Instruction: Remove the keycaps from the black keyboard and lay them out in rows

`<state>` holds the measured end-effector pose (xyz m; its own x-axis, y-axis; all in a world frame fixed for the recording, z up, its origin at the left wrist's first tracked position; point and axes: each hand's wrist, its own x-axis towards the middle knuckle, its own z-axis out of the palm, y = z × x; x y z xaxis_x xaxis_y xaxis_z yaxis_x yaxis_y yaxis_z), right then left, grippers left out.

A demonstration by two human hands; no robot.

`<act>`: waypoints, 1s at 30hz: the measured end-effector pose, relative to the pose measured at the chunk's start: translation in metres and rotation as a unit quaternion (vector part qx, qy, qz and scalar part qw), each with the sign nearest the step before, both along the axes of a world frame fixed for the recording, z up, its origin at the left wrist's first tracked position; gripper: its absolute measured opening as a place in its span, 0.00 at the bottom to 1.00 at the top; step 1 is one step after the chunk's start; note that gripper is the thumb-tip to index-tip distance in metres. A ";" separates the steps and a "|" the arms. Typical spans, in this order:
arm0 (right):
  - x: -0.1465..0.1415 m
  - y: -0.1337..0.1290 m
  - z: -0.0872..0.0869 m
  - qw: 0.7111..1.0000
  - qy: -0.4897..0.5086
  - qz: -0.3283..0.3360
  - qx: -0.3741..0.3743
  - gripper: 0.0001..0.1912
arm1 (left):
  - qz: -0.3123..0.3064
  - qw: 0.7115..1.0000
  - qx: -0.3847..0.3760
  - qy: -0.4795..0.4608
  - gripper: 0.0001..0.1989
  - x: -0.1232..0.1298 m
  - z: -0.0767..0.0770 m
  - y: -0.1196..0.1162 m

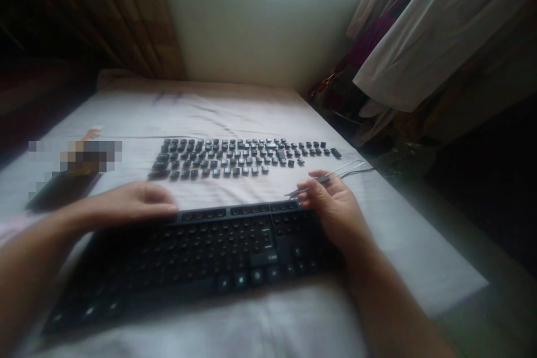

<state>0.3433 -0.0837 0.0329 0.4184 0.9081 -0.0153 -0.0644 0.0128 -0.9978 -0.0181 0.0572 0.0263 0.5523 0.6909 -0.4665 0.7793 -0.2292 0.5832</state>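
A black keyboard (201, 260) lies at a slant in front of me, most of its key positions stripped of caps. A few caps remain along its lower edge and near the right. My left hand (138, 201) grips the keyboard's far edge at the left, fingers curled and thumb along the rim. In my right hand (331, 201), pinched between thumb and fingers, is a thin wire keycap puller (344, 169) with a dark middle. Its near tips hang over the keyboard's far right edge. Beyond the keyboard, loose black keycaps (226, 156) stand in rows.
A pale cloth (398, 224) covers the surface, whose right edge drops to a dark floor. At the left lies a dark object (62, 190), partly pixelated. A thin cable (356, 172) runs behind my right hand. Light garments (419, 45) hang at the upper right.
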 end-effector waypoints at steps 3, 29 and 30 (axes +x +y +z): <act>0.001 0.000 -0.002 0.999 0.032 0.008 -0.016 0.26 | -0.021 1.000 -0.008 0.022 0.21 0.000 -0.001 0.006; 0.011 0.001 0.010 0.983 0.182 -0.027 -0.012 0.25 | 0.023 0.999 -0.035 0.026 0.18 0.011 0.006 -0.008; 0.014 0.002 0.010 0.981 0.188 -0.042 -0.001 0.26 | 0.022 0.999 -0.033 0.019 0.17 0.011 0.006 -0.009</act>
